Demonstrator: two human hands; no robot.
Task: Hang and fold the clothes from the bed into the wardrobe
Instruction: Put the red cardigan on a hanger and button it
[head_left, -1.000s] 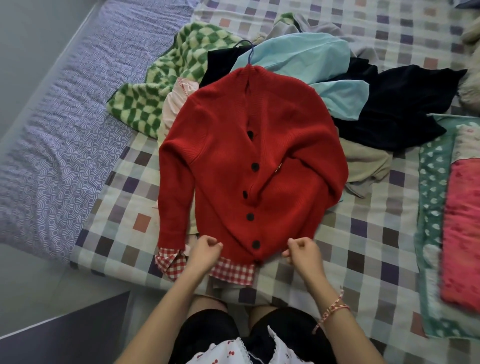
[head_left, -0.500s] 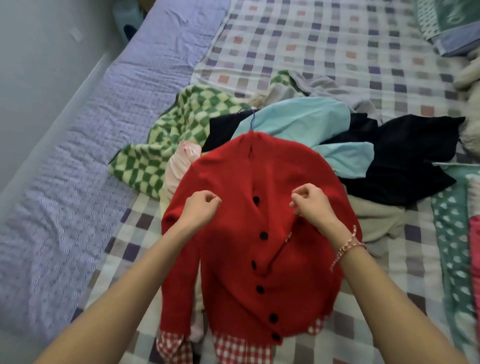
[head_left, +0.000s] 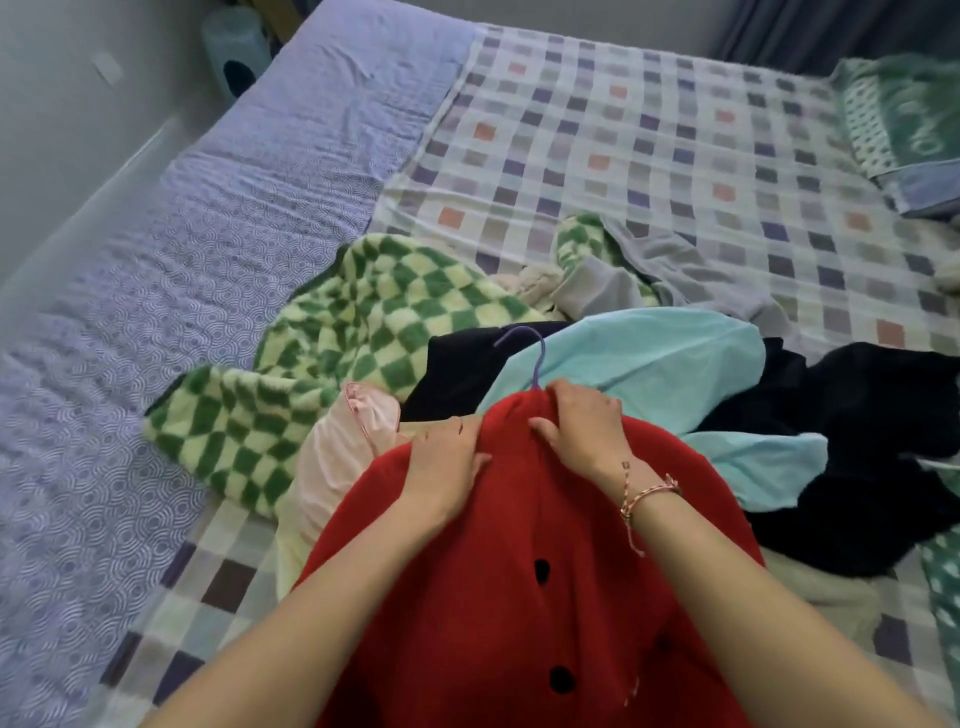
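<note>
While fingers of the right hand (head_left: 582, 428) pinch the cardigan (head_left: 519, 639) collar at the hanger (head_left: 538, 358), left hand (head_left: 445, 470) spread flat: hanging step; next, lift by hook.

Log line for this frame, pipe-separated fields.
step: hanging red knit cardigan | left hand grip: rests on its shoulder | right hand grip: holds collar beside purple hanger hook
</note>
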